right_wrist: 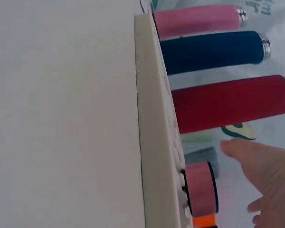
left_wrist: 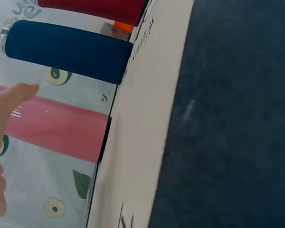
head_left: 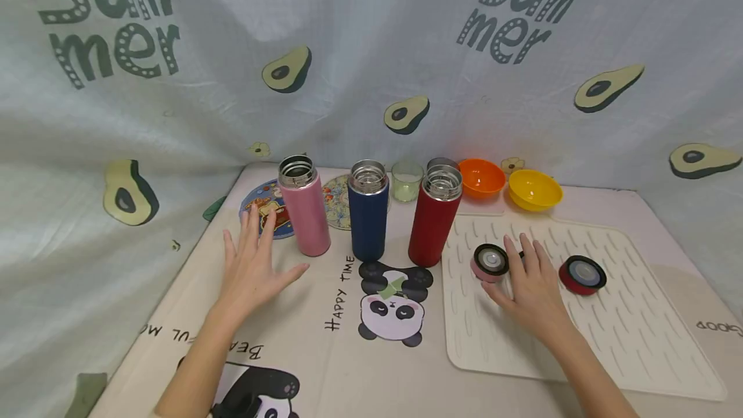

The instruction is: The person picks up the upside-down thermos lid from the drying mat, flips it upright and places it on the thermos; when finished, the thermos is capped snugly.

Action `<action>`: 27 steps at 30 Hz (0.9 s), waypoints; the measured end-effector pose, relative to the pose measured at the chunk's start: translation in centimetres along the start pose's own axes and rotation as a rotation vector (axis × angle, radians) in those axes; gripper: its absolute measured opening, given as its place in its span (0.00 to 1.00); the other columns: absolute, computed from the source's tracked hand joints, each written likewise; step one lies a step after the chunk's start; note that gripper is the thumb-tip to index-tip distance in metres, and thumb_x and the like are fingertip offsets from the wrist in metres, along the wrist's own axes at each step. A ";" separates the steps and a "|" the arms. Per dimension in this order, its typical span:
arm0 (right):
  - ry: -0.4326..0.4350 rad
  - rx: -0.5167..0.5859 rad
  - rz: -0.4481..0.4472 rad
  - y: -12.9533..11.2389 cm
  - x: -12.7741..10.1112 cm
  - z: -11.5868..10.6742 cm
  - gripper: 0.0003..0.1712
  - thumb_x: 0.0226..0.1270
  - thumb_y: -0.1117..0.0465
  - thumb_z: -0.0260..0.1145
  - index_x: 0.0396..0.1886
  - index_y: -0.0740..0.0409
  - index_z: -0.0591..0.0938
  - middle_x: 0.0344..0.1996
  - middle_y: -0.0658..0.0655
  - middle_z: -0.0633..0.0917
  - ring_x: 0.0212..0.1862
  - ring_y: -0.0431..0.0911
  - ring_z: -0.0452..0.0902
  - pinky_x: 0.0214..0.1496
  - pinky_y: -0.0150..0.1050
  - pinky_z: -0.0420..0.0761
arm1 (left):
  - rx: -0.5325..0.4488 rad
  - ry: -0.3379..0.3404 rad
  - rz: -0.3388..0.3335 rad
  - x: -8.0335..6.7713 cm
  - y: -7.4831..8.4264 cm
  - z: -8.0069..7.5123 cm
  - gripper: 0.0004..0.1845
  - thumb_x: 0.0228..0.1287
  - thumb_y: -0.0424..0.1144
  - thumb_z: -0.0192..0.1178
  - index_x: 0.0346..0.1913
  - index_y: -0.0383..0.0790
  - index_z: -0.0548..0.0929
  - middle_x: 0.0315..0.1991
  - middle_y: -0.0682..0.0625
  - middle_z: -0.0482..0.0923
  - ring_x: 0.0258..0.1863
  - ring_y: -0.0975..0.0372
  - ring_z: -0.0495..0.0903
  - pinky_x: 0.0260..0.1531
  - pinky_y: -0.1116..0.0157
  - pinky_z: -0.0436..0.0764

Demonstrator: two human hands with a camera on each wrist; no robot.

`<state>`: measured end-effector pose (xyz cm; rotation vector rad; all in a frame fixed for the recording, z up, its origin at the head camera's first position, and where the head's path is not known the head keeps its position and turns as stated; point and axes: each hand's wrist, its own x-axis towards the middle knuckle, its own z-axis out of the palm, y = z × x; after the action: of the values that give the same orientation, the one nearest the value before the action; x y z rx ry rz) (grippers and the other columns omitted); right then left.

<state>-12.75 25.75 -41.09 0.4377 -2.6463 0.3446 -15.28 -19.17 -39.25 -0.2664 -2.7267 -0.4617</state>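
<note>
My left hand (head_left: 249, 269), fingers spread, is beside an uncapped pink bottle (head_left: 305, 215) and holds nothing. An uncapped dark blue bottle (head_left: 368, 218) and a red bottle (head_left: 434, 224) stand upright to its right, steel necks showing. My right hand (head_left: 531, 282) is over the cream ridged mat (head_left: 499, 347) with fingers extended. Left of its fingers lies a pink lid (head_left: 489, 262), also seen below the thumb in the right wrist view. A red lid (head_left: 582, 275) lies to the right. Behind the fingers a dark lid is mostly hidden; whether they touch it I cannot tell.
At the back are a greenish glass (head_left: 407, 180), an orange bowl (head_left: 482, 178) and a yellow bowl (head_left: 534, 189). Round patterned coasters, one blue (head_left: 264, 195), lie behind the bottles. A printed curtain (head_left: 348, 50) hangs behind the panda-print tabletop (head_left: 342, 366).
</note>
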 end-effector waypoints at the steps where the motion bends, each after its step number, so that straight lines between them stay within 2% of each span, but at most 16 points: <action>1: -0.002 0.003 -0.009 -0.1 0.3 0.3 0.50 0.48 0.50 0.70 0.66 0.68 0.57 0.61 0.75 0.60 0.62 0.70 0.50 0.58 0.65 0.56 | -0.032 0.005 -0.006 0.4 0.0 0.2 0.58 0.43 0.63 0.65 0.71 0.38 0.47 0.71 0.37 0.35 0.70 0.49 0.32 0.60 0.42 0.27; 5: -0.024 0.004 -0.007 -0.3 1.1 1.5 0.48 0.48 0.54 0.70 0.62 0.75 0.59 0.56 0.76 0.66 0.60 0.69 0.55 0.56 0.66 0.58 | -0.167 0.025 -0.029 1.7 -0.2 1.2 0.58 0.45 0.59 0.66 0.72 0.38 0.45 0.71 0.37 0.40 0.70 0.48 0.38 0.61 0.41 0.32; 10: -0.098 -0.016 0.055 -0.3 1.5 3.0 0.44 0.53 0.52 0.68 0.63 0.72 0.60 0.55 0.73 0.68 0.60 0.68 0.54 0.59 0.65 0.52 | -0.323 0.025 -0.098 3.2 -0.2 3.1 0.58 0.47 0.59 0.65 0.72 0.43 0.40 0.71 0.40 0.44 0.68 0.47 0.48 0.61 0.41 0.49; 12: -0.096 -0.029 0.063 -0.2 1.5 3.5 0.43 0.54 0.52 0.67 0.62 0.71 0.62 0.54 0.73 0.69 0.59 0.67 0.55 0.60 0.64 0.49 | -0.389 0.041 -0.130 3.6 -0.2 3.9 0.57 0.47 0.59 0.66 0.72 0.44 0.42 0.69 0.41 0.51 0.65 0.48 0.55 0.59 0.43 0.57; 15: -0.042 -0.037 0.053 0.0 1.4 4.1 0.40 0.52 0.54 0.67 0.60 0.72 0.65 0.49 0.73 0.70 0.55 0.66 0.58 0.60 0.64 0.49 | -0.513 0.069 -0.175 4.1 -0.2 5.2 0.53 0.46 0.55 0.68 0.70 0.42 0.48 0.62 0.41 0.62 0.59 0.50 0.64 0.56 0.47 0.64; 17: 0.001 -0.036 0.035 0.2 1.4 4.4 0.39 0.49 0.55 0.68 0.57 0.73 0.67 0.45 0.72 0.70 0.50 0.66 0.60 0.58 0.63 0.51 | -0.601 0.073 -0.202 4.2 -0.3 6.0 0.50 0.46 0.51 0.69 0.68 0.39 0.53 0.57 0.41 0.66 0.55 0.51 0.67 0.54 0.49 0.66; 20: 0.058 -0.023 0.006 0.4 1.4 4.7 0.38 0.46 0.55 0.68 0.54 0.74 0.69 0.40 0.72 0.69 0.45 0.65 0.61 0.55 0.62 0.55 | -0.720 0.074 -0.227 4.0 -0.3 6.8 0.46 0.48 0.46 0.69 0.66 0.37 0.55 0.55 0.40 0.67 0.54 0.51 0.68 0.54 0.51 0.68; 21: 0.068 -0.014 0.003 0.4 1.4 4.7 0.39 0.45 0.56 0.69 0.54 0.74 0.69 0.40 0.72 0.69 0.44 0.65 0.61 0.54 0.61 0.56 | -0.753 0.071 -0.232 3.8 0.1 6.6 0.45 0.49 0.44 0.69 0.65 0.37 0.55 0.56 0.39 0.67 0.54 0.51 0.68 0.54 0.50 0.68; 27: 0.072 0.121 0.080 0.0 2.0 3.9 0.48 0.41 0.60 0.74 0.63 0.66 0.62 0.47 0.71 0.68 0.43 0.64 0.70 0.45 0.60 0.71 | -0.856 0.092 -0.200 3.7 0.0 7.0 0.42 0.52 0.37 0.67 0.67 0.38 0.54 0.59 0.37 0.65 0.58 0.49 0.66 0.57 0.53 0.66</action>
<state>-15.91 24.04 -43.62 0.3516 -2.5868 0.5376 -20.92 -16.30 -44.02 -0.1707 -2.3136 -1.6339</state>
